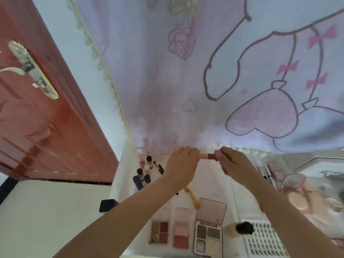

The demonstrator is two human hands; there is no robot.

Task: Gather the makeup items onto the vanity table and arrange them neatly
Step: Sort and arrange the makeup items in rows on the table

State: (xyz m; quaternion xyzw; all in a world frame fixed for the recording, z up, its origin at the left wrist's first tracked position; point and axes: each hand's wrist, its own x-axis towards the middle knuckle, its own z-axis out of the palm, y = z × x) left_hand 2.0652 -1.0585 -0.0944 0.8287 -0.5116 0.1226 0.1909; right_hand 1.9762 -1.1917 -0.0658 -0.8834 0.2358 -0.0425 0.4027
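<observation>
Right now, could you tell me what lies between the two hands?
In the head view, a small pink and dark red tube spans between the left hand and right hand.

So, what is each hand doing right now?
Left hand: grips the pink end of the small tube.
Right hand: grips its dark red end.

A home bedroom corner is shown: a white bench [208, 183] spread with eyeshadow palettes [181, 228] and small bottles [143, 175] is set against a pastel cartoon curtain [204, 71], with a red door [37, 108] at the left.
</observation>
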